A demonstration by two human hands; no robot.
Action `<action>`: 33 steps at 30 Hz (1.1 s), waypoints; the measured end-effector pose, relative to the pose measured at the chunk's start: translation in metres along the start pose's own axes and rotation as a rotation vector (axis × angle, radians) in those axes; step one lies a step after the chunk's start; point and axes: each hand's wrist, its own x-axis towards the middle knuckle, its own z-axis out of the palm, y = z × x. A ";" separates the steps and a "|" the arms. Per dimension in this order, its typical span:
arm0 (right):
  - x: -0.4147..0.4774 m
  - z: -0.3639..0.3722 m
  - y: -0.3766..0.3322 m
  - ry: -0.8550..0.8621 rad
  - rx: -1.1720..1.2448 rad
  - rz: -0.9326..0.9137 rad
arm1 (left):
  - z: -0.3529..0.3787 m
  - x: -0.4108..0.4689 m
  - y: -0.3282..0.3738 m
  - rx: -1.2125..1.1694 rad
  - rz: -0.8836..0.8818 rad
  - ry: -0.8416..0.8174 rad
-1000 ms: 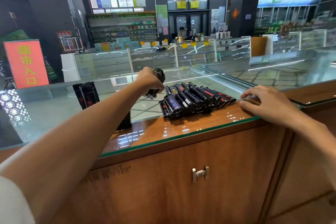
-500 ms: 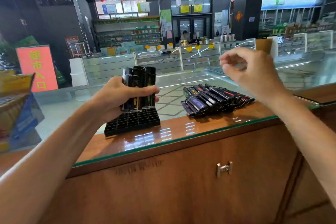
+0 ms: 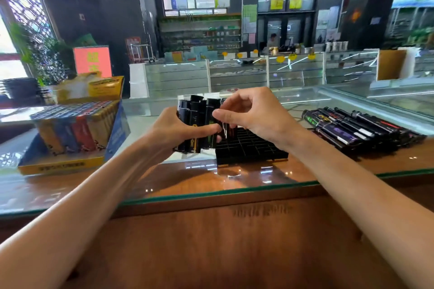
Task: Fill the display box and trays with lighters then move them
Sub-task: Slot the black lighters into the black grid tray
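- Fingers of left hand (image 3: 172, 132) clenched round bundle of black plastic lighters (image 3: 196, 122), upright, over left edge of black gridded plastic tray (image 3: 254, 149).
- Thumb and forefinger of right hand (image 3: 254, 112) pinch bundle's right side.
- Left: yellow-blue cardboard display box (image 3: 63, 164), full; right: loose black lighter pile (image 3: 357, 129), on glass counter (image 3: 211, 182).

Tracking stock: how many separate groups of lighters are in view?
3: a bundle gripped by the left hand, a pile on the right, rows in the display box at left. Some may be hidden.
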 end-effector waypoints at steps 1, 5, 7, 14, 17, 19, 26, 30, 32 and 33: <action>0.003 0.003 0.001 0.024 -0.003 0.025 | -0.001 0.002 0.001 0.002 0.007 -0.019; 0.011 0.007 0.005 0.080 0.067 0.133 | -0.004 0.010 0.003 -0.001 0.026 -0.078; 0.013 0.004 0.008 0.056 0.136 0.172 | -0.004 0.013 0.003 -0.005 0.042 -0.103; 0.020 -0.009 0.017 0.073 0.333 0.094 | -0.020 0.031 0.000 -0.110 -0.049 -0.045; 0.028 -0.021 0.022 0.022 0.362 0.123 | -0.027 0.039 0.003 -0.210 -0.104 -0.029; 0.034 -0.028 0.026 0.000 0.388 0.139 | -0.028 0.043 0.002 -0.260 -0.127 -0.005; 0.049 -0.048 0.044 -0.081 0.401 0.161 | -0.036 0.047 -0.008 -0.250 -0.163 -0.020; 0.051 -0.057 0.055 -0.071 0.480 0.131 | -0.039 0.045 -0.008 -0.238 -0.163 -0.011; 0.051 -0.060 0.058 -0.053 0.474 0.143 | -0.038 0.044 -0.008 -0.226 -0.170 -0.014; 0.050 -0.060 0.059 -0.040 0.444 0.147 | -0.038 0.045 -0.008 -0.222 -0.171 -0.016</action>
